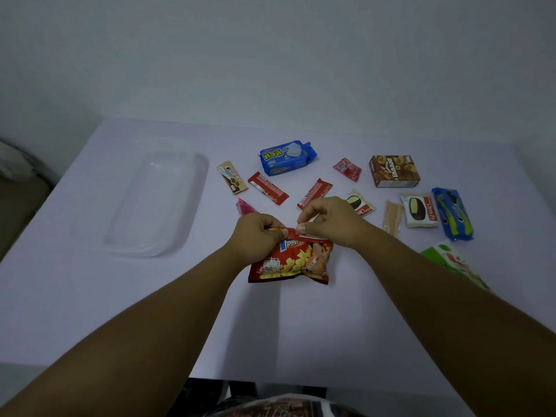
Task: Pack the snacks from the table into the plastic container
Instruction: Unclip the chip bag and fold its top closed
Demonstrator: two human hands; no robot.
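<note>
A table [90,311] covered in pale lilac filled the view. On its left part lay the clear plastic container [156,203], open side up and holding nothing, well apart from the snacks. Near the table's middle, both hands held a red potato chip bag [293,261] by its top edge: the left hand [258,236] pinched the left corner between thumb and curled fingers, and the right hand [328,221] pinched the seam just beside it, fingers curled likewise (the bag's lower end looked to rest on the table, though that could not be told for certain).

The other snacks lay scattered beyond and to the right. A blue wafer pack [287,158] sat farthest back, and a brown biscuit box [394,171] lay to its right. A blue cookie pack [454,213] lay at the far right, with a white Choco Pie packet [419,210] just beside it. A green packet [451,260] showed past the right forearm. Two red wafer bars [267,188] [314,194] lay behind the hands, a tan cookie stick pack [232,177] to their left, and a small pink candy packet [347,169] between the wafer pack and the box.
</note>
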